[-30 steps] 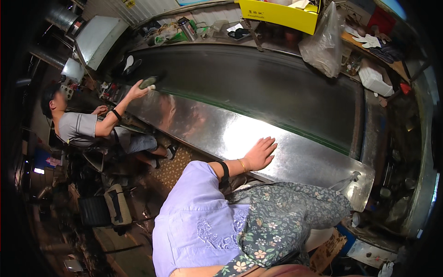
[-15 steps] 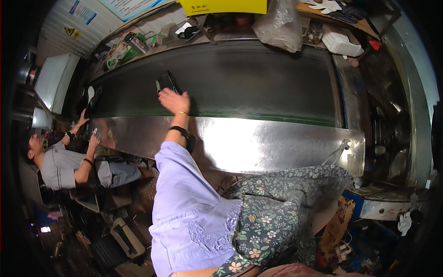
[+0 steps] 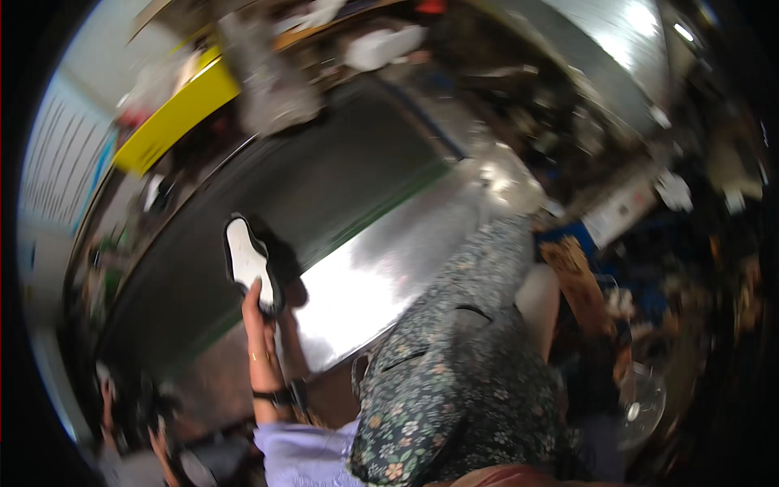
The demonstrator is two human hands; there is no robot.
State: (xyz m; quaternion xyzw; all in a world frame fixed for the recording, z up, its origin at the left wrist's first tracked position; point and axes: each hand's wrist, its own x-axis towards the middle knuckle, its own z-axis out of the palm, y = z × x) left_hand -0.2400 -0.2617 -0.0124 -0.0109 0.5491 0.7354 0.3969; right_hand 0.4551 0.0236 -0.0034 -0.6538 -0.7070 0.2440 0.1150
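Note:
My left hand (image 3: 258, 316) is closed on a shoe sole (image 3: 246, 253), with the thumb on its white face and the other fingers behind. The sole has a dark rim and is held up, toe end away from me, over the near part of a dark conveyor belt (image 3: 349, 146). A shiny metal ledge (image 3: 365, 280) runs along the belt's near side. At the lower right a blurred purple sleeve (image 3: 600, 446) and a dark shape beside it seem to belong to my right arm. The fingers of that hand cannot be made out.
Beyond the belt are a yellow box (image 3: 178, 114), a clear plastic bag (image 3: 272, 89) and a white foam box (image 3: 383, 47). A co-worker's blurred arm (image 3: 162, 454) is at the lower left. Torn cardboard (image 3: 576, 276) stands to my right, near the cluttered floor.
My left hand was stretched flat by a dark piece on the belt; now it grips a shoe sole nearer me. The view has swung toward the right and is blurred.

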